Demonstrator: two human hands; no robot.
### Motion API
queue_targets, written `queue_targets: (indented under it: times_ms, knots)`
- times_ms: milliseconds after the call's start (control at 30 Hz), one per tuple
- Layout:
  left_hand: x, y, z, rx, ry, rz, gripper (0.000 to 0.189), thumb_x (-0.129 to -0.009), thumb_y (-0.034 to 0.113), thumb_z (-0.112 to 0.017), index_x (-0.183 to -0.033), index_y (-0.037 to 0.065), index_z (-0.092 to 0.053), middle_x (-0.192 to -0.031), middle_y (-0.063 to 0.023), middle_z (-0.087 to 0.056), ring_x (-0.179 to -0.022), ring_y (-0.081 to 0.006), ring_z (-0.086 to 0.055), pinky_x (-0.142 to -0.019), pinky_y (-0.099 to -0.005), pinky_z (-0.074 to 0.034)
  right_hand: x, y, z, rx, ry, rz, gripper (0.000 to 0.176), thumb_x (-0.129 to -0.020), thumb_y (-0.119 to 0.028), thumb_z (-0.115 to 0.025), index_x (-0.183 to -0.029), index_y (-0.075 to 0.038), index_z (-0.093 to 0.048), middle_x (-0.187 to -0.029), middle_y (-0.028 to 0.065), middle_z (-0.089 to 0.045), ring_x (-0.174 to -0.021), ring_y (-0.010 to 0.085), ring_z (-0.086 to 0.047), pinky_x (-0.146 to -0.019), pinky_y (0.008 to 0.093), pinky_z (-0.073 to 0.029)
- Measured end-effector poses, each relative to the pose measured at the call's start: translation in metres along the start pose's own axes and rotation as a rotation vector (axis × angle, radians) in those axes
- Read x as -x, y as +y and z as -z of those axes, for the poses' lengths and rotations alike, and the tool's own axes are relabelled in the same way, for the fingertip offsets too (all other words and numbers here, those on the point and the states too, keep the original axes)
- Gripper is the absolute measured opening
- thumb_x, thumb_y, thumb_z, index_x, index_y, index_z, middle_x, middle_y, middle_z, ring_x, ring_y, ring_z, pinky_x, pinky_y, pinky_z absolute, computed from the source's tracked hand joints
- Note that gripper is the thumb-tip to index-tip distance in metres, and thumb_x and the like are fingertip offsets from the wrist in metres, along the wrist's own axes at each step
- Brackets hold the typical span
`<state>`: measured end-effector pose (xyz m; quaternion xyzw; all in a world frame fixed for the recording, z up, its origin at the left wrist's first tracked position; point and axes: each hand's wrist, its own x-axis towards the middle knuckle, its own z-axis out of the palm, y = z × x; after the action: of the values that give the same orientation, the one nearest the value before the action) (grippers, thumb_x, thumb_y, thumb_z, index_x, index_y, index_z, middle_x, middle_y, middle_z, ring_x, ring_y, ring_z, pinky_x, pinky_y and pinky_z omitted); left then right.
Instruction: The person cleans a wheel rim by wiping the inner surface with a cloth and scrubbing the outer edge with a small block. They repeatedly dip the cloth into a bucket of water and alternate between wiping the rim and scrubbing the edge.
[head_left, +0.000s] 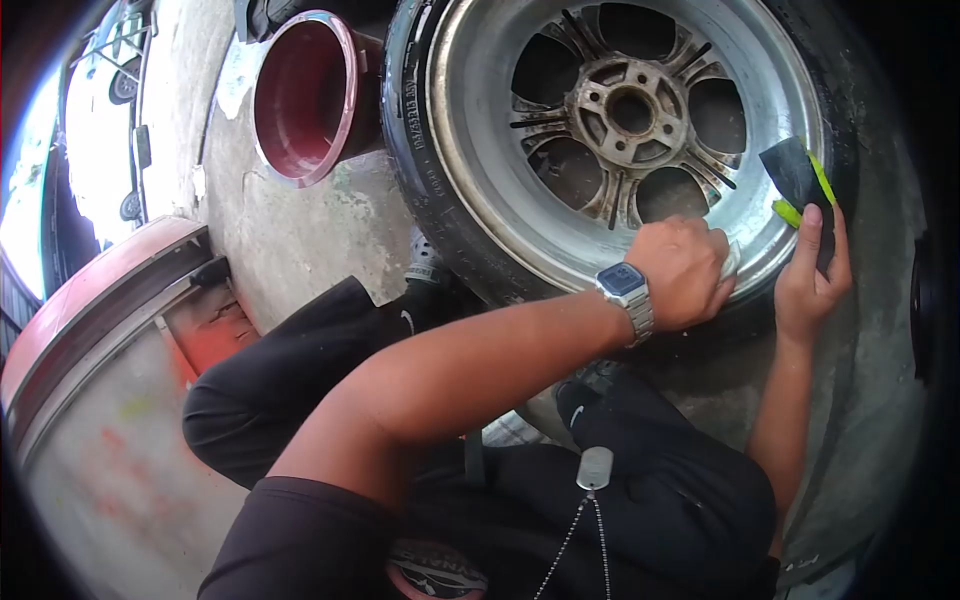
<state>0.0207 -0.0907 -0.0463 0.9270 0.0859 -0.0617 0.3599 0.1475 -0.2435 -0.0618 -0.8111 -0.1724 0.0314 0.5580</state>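
Note:
A car wheel, with a tyre [428,185] around a worn silver alloy rim [478,150], lies in front of me. My left hand [683,268], with a digital watch [622,281] on its wrist, is closed at the rim's near lip. A small whitish wad [733,259] pokes out past its fingers; most of it is hidden. On the right, my right hand [815,275] pinches a dark flat sheet [789,170] between thumb and fingers. Lime-green strips [786,212] show at the sheet's sides, and it overlaps the rim's right side in this view.
A dark red bucket [352,90] stands left of the tyre on the concrete floor [270,225]. Further left lies a curved red and grey panel [120,410]. A white vehicle [105,100] is at the far upper left. My bent legs [290,370] are close to the tyre.

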Motion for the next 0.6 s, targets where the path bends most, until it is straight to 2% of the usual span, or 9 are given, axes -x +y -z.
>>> queue_targets:
  times_ms: [67,167,300,367,467,600]
  knots:
    - [0.008,-0.006,0.003,0.034,-0.007,0.001,0.031,-0.088,0.033,-0.073,-0.086,0.003,-0.064,-0.086,-0.0186,-0.068,-0.084,-0.0381,-0.070,-0.073,-0.0485,-0.058,0.000,-0.004,-0.001,0.038,-0.033,0.018,0.031,-0.108,-0.013,-0.062,-0.128,0.010,-0.067,-0.113,0.0141,-0.075,-0.101,0.0155,-0.068,-0.090,0.0292,-0.054]
    - [0.040,-0.043,0.038,-0.060,-0.162,-0.068,0.030,-0.088,0.033,-0.073,-0.087,0.004,-0.064,-0.085,-0.0163,-0.067,-0.083,-0.0364,-0.070,-0.073,-0.0488,-0.058,-0.001,-0.008,0.000,0.066,-0.054,0.036,0.030,-0.108,-0.013,-0.062,-0.128,0.010,-0.067,-0.113,0.0151,-0.075,-0.102,0.0169,-0.069,-0.091,0.0301,-0.054]
    - [0.053,-0.112,0.126,-0.379,-0.328,-0.303,0.028,-0.081,0.031,-0.078,-0.092,0.010,-0.063,-0.097,-0.0118,-0.066,-0.090,-0.0309,-0.067,-0.073,-0.0453,-0.056,0.001,-0.001,0.003,0.120,-0.049,0.075,0.031,-0.107,-0.012,-0.063,-0.128,0.010,-0.066,-0.114,0.0164,-0.074,-0.104,0.0188,-0.069,-0.093,0.0310,-0.054]
    - [0.049,-0.134,0.158,-0.467,-0.401,-0.435,0.033,-0.077,0.032,-0.079,-0.098,0.013,-0.064,-0.106,-0.0095,-0.065,-0.097,-0.0295,-0.064,-0.080,-0.0438,-0.051,0.003,0.002,0.005,0.156,-0.033,0.111,0.031,-0.107,-0.011,-0.064,-0.129,0.011,-0.065,-0.116,0.0171,-0.074,-0.105,0.0194,-0.068,-0.094,0.0313,-0.053]
    - [0.056,-0.154,0.171,-0.387,-0.329,-0.555,0.037,-0.075,0.035,-0.080,-0.104,0.016,-0.065,-0.110,-0.0067,-0.064,-0.099,-0.0288,-0.062,-0.086,-0.0441,-0.046,0.007,0.010,0.012,0.183,0.008,0.142,0.031,-0.105,-0.008,-0.066,-0.128,0.012,-0.063,-0.119,0.0186,-0.071,-0.106,0.0197,-0.066,-0.096,0.0316,-0.053]
    - [0.058,-0.159,0.162,-0.344,-0.277,-0.506,0.038,-0.077,0.038,-0.080,-0.106,0.020,-0.066,-0.112,-0.0050,-0.064,-0.100,-0.0284,-0.062,-0.087,-0.0448,-0.045,0.006,0.012,0.016,0.249,-0.010,0.201,0.029,-0.105,-0.004,-0.065,-0.128,0.012,-0.063,-0.119,0.0187,-0.071,-0.106,0.0191,-0.066,-0.096,0.0310,-0.053]
